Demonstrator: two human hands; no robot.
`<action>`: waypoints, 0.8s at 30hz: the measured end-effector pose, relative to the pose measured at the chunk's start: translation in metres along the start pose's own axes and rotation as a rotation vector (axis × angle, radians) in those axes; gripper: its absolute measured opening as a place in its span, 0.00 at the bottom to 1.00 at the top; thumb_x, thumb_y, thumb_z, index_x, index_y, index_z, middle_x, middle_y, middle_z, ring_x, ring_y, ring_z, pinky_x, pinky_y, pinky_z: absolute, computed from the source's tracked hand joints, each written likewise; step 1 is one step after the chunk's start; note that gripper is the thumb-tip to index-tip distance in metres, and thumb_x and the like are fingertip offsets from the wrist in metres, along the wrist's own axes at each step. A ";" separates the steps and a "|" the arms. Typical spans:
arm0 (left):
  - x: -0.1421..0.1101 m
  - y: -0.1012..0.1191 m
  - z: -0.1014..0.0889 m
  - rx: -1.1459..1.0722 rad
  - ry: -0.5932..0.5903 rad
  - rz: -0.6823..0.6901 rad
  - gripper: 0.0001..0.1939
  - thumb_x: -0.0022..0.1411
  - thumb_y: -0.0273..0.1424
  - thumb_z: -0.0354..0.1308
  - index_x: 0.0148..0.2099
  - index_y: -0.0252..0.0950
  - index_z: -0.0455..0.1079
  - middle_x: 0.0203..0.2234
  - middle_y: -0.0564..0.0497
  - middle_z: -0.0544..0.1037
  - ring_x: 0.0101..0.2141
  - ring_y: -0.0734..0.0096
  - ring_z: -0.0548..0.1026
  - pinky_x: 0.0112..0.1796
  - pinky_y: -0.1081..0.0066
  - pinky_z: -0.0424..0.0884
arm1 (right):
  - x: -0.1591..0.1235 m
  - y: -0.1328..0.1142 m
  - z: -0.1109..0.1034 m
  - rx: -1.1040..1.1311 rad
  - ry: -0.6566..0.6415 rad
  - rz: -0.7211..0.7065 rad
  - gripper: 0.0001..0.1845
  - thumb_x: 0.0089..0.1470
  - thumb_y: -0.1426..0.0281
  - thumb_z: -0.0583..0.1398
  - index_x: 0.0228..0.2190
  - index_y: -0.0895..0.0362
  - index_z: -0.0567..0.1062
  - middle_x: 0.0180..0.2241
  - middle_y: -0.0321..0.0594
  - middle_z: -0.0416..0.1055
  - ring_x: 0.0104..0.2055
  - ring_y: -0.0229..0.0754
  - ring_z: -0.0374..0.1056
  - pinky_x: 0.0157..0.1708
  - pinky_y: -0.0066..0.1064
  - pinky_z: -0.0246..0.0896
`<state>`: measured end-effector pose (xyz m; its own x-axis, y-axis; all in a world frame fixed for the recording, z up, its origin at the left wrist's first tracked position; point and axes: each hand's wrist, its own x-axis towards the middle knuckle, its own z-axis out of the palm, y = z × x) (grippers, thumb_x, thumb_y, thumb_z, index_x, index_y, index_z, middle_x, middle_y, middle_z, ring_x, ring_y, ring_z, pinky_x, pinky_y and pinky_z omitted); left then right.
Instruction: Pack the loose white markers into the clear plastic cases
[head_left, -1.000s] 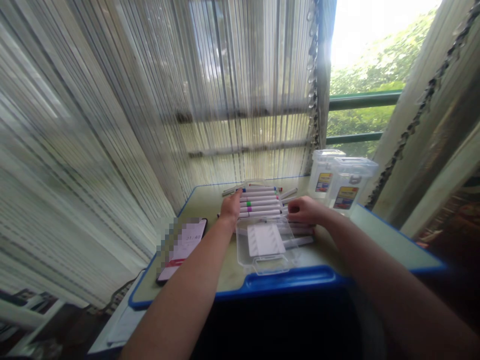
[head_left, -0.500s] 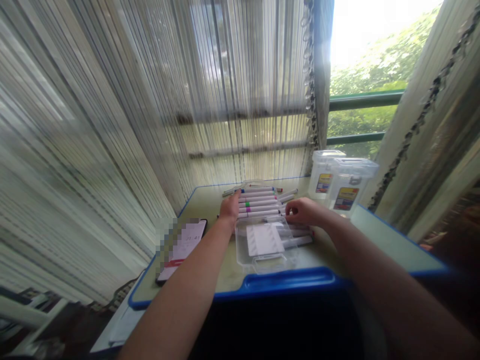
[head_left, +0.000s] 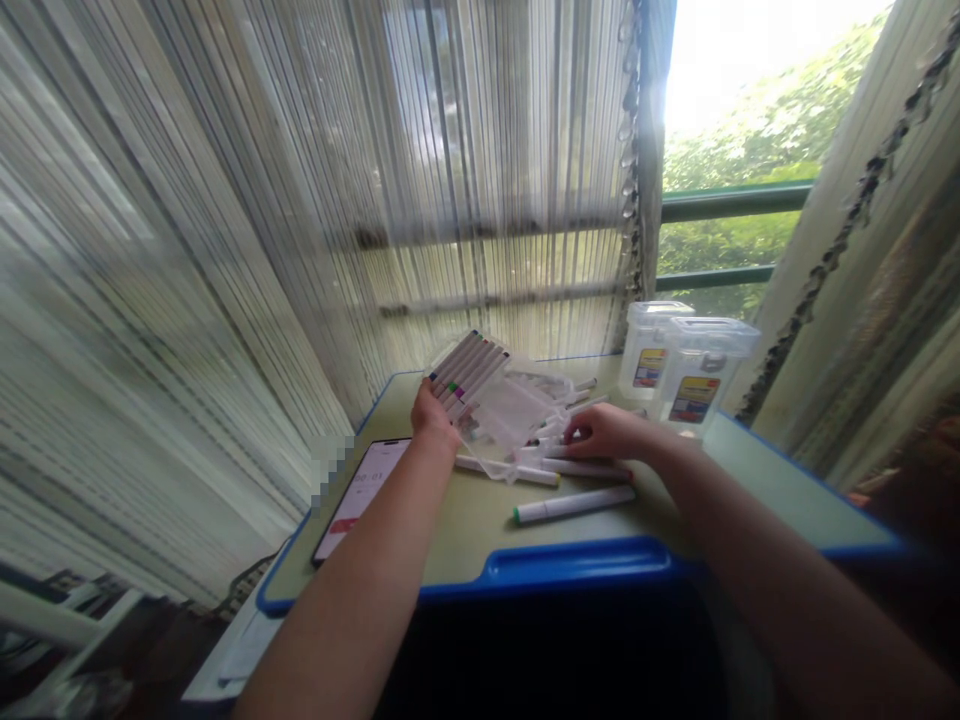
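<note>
My left hand (head_left: 433, 412) is closed on the edge of a clear plastic case (head_left: 517, 405), tilted and raised above the table. A row of white markers (head_left: 469, 370) with coloured bands lies along the case's left part. My right hand (head_left: 606, 432) is low over the table, its fingers curled at the ends of loose white markers (head_left: 551, 450). What is between those fingertips is hidden. In front of the hands lie a green-ended marker (head_left: 574, 504), a yellow-ended marker (head_left: 529, 473) and a red-ended marker (head_left: 589, 469).
Two clear lidded boxes (head_left: 694, 375) with yellow labels stand at the table's back right. A phone (head_left: 364, 490) lies on the left. The table (head_left: 457, 540) has a blue edge with a molded groove (head_left: 577, 556) at the front. Curtains (head_left: 480, 180) hang behind it.
My left hand has lifted and tilted the case with the row of markers, uncovering loose markers on the table. My right hand stays in about the same place.
</note>
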<state>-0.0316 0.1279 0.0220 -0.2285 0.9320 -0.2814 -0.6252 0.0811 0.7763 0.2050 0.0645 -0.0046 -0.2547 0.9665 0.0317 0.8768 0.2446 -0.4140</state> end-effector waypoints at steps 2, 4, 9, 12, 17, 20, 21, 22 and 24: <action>-0.001 0.003 -0.001 -0.006 0.043 0.019 0.15 0.64 0.40 0.47 0.43 0.40 0.71 0.32 0.51 0.78 0.29 0.70 0.76 0.26 0.72 0.72 | -0.001 -0.002 -0.001 0.034 0.015 -0.026 0.15 0.45 0.59 0.62 0.31 0.57 0.80 0.21 0.35 0.68 0.23 0.35 0.60 0.23 0.26 0.51; -0.001 0.005 -0.001 -0.008 0.073 0.030 0.16 0.65 0.41 0.46 0.44 0.41 0.71 0.34 0.51 0.78 0.30 0.69 0.77 0.27 0.71 0.72 | -0.002 -0.005 0.000 0.083 0.008 -0.052 0.18 0.46 0.56 0.62 0.32 0.57 0.79 0.21 0.35 0.67 0.23 0.35 0.60 0.22 0.26 0.51; -0.003 0.002 0.001 0.025 0.061 0.117 0.18 0.64 0.40 0.47 0.44 0.36 0.72 0.35 0.48 0.78 0.29 0.68 0.77 0.26 0.70 0.72 | 0.000 -0.011 0.004 0.048 0.066 -0.062 0.20 0.45 0.54 0.63 0.30 0.58 0.78 0.23 0.36 0.68 0.25 0.37 0.61 0.24 0.27 0.52; -0.003 -0.001 0.001 0.032 0.050 0.154 0.18 0.63 0.39 0.47 0.42 0.34 0.73 0.35 0.47 0.79 0.29 0.68 0.77 0.26 0.70 0.73 | -0.010 -0.014 -0.002 0.097 0.006 -0.102 0.25 0.44 0.51 0.62 0.35 0.59 0.78 0.25 0.37 0.69 0.27 0.39 0.63 0.26 0.29 0.56; -0.001 0.000 -0.002 0.017 0.078 0.116 0.19 0.65 0.39 0.45 0.44 0.33 0.72 0.37 0.46 0.79 0.29 0.68 0.78 0.26 0.70 0.73 | -0.059 -0.024 0.010 0.060 0.015 -0.309 0.41 0.38 0.48 0.66 0.53 0.50 0.70 0.55 0.47 0.65 0.57 0.56 0.59 0.54 0.44 0.58; -0.001 -0.001 -0.001 -0.005 0.078 0.092 0.19 0.65 0.38 0.45 0.44 0.33 0.72 0.37 0.45 0.79 0.31 0.67 0.78 0.27 0.70 0.74 | -0.078 -0.024 0.037 -0.049 0.153 -0.286 0.32 0.45 0.51 0.64 0.52 0.47 0.72 0.56 0.47 0.64 0.59 0.58 0.57 0.56 0.49 0.55; -0.001 -0.001 0.000 -0.016 0.072 0.092 0.18 0.65 0.38 0.46 0.44 0.32 0.73 0.36 0.45 0.79 0.31 0.66 0.78 0.28 0.70 0.74 | -0.079 -0.023 0.045 -0.061 0.170 -0.306 0.26 0.49 0.53 0.62 0.49 0.47 0.73 0.57 0.46 0.64 0.59 0.57 0.57 0.56 0.49 0.55; -0.001 -0.002 0.000 -0.029 0.060 0.097 0.18 0.64 0.38 0.47 0.43 0.32 0.73 0.36 0.45 0.79 0.32 0.66 0.79 0.28 0.70 0.74 | -0.078 -0.021 0.051 -0.059 0.190 -0.332 0.21 0.53 0.55 0.60 0.47 0.48 0.75 0.56 0.46 0.65 0.58 0.55 0.58 0.56 0.47 0.56; 0.000 -0.004 0.001 -0.044 0.054 0.110 0.17 0.64 0.38 0.47 0.43 0.32 0.73 0.36 0.45 0.79 0.34 0.66 0.79 0.28 0.71 0.74 | -0.072 -0.017 0.058 -0.053 0.243 -0.338 0.15 0.58 0.59 0.55 0.42 0.50 0.77 0.52 0.47 0.69 0.54 0.52 0.63 0.53 0.45 0.60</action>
<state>-0.0286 0.1278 0.0193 -0.3362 0.9140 -0.2271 -0.6263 -0.0369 0.7787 0.1847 -0.0134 -0.0530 -0.4341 0.8196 0.3740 0.7814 0.5491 -0.2965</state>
